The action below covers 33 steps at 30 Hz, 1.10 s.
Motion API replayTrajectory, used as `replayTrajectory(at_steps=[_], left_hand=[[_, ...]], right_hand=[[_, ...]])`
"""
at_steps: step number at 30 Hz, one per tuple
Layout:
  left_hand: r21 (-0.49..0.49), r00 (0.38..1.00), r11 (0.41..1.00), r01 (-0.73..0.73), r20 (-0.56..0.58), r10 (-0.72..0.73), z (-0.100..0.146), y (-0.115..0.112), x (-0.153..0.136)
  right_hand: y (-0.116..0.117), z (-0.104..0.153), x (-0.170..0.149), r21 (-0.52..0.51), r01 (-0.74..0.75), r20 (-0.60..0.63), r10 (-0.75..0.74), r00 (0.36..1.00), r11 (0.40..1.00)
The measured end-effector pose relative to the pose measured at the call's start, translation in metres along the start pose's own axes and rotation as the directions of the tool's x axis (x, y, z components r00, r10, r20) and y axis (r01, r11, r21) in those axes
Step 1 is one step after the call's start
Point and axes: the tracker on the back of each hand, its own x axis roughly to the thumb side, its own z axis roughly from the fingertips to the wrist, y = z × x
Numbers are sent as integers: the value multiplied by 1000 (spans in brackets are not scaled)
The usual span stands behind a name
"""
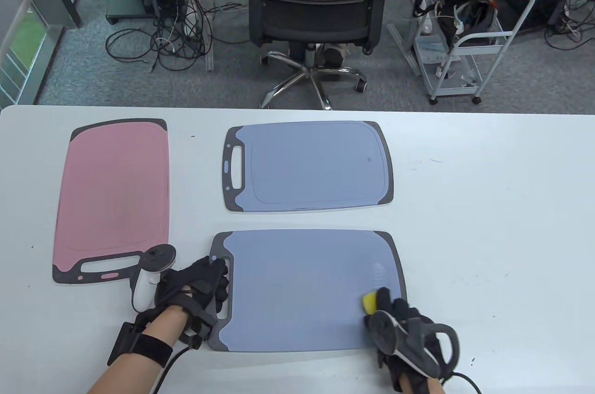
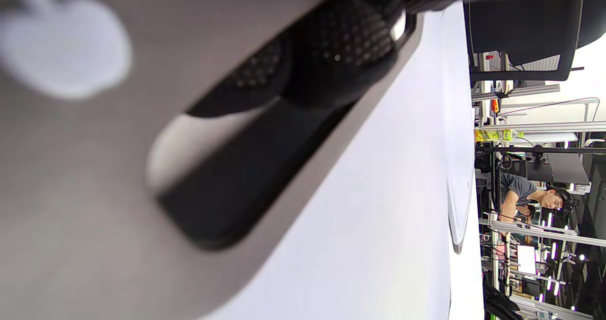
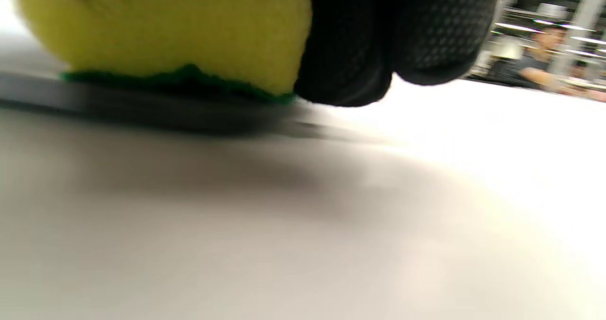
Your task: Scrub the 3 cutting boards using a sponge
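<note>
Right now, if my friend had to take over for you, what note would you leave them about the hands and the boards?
Left hand: grips the handle end of the near blue board, steadying it.
Right hand: holds the yellow sponge, green side down, on that board's right end near the edge.
Far blue board lies behind it, pink board to the left, both flat on the white table, neither touched by a hand.
Done: I cannot tell how much of any board is scrubbed.
Left: finish the near blue board, then check and scrub the other two.
</note>
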Motion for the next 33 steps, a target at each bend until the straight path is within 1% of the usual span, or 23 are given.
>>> replayTrajectory(at_steps=[1, 3, 5, 6, 7, 8, 9, 10, 11, 13, 14, 15, 16, 18, 20, 22, 24, 26, 28, 29, 31, 32, 33], left_hand=[[2, 1000, 1000, 2, 0, -2, 0, 0, 0], [3, 1000, 1000, 3, 0, -3, 0, 0, 0], [2, 1000, 1000, 2, -1, -2, 0, 0, 0], [0, 1000, 1000, 1, -2, -1, 0, 0, 0], [1, 1000, 1000, 2, -1, -2, 0, 0, 0], [1, 1000, 1000, 2, -1, -2, 0, 0, 0], [-2, 1000, 1000, -1, -2, 1, -1, 0, 0], [-4, 1000, 1000, -3, -3, 3, 0, 0, 0], [-9, 1000, 1000, -5, -3, 5, -1, 1, 0], [-19, 1000, 1000, -10, -4, 10, -1, 1, 0], [-21, 1000, 1000, -11, -4, 11, -1, 1, 0], [-22, 1000, 1000, -11, -4, 11, -1, 1, 0], [-23, 1000, 1000, -10, -4, 10, -1, 1, 0], [-28, 1000, 1000, -11, -4, 11, -1, 1, 0], [-27, 1000, 1000, -10, -4, 10, -1, 1, 0], [-26, 1000, 1000, -7, -4, 7, -1, 1, 0], [-20, 1000, 1000, -1, -2, 1, -1, 1, 0], [-12, 1000, 1000, 6, 0, -6, -1, 1, 0], [-6, 1000, 1000, 11, 1, -11, -2, 1, 0], [-5, 1000, 1000, 14, 1, -14, -2, 1, 0], [0, 1000, 1000, 19, 3, -19, -2, 1, 0], [1, 1000, 1000, 20, 3, -20, -2, 1, 0], [0, 1000, 1000, 19, 3, -19, -2, 1, -1]], right_hand=[[0, -2, -6, 19, -7, -20, 8, 1000, 1000], [-1, -3, 5, 17, 27, 4, -28, 1000, 999], [-7, -5, 44, -39, -42, 123, 46, 991, 998], [-10, -7, 70, -49, -30, 246, 41, 968, 998], [-14, -4, 99, -74, -11, 319, 35, 947, 997], [-17, -2, 124, -79, 14, 389, 18, 921, 997], [-20, 1, 159, -74, 46, 470, -6, 883, 996], [-23, 5, 181, -77, 54, 523, -6, 853, 996], [-26, 10, 211, -87, 51, 595, 11, 804, 995], [-31, 22, 253, -123, 35, 694, 61, 717, 992], [-33, 25, 266, -138, 29, 714, 79, 695, 990], [-33, 26, 270, -140, 25, 717, 84, 692, 990], [-34, 25, 270, -136, 9, 704, 90, 705, 991], [-34, 20, 252, -95, 8, 680, 59, 731, 995], [-30, 13, 219, -84, -16, 603, 64, 795, 996], [-23, 8, 164, -77, -41, 501, 74, 862, 996], [-17, 8, 119, -55, -40, 404, 59, 913, 998], [-7, 9, 61, -31, -6, 244, 14, 970, 1000], [-1, 9, 22, -11, 4, 109, -3, 994, 1000], [0, 9, 10, 3, -1, 65, 1, 998, 1000], [0, 7, 9, 6, -10, 67, 10, 998, 1000], [-1, 7, 21, -20, -18, 85, 20, 996, 1000], [-3, 7, 38, -38, -36, 151, 41, 988, 999]])
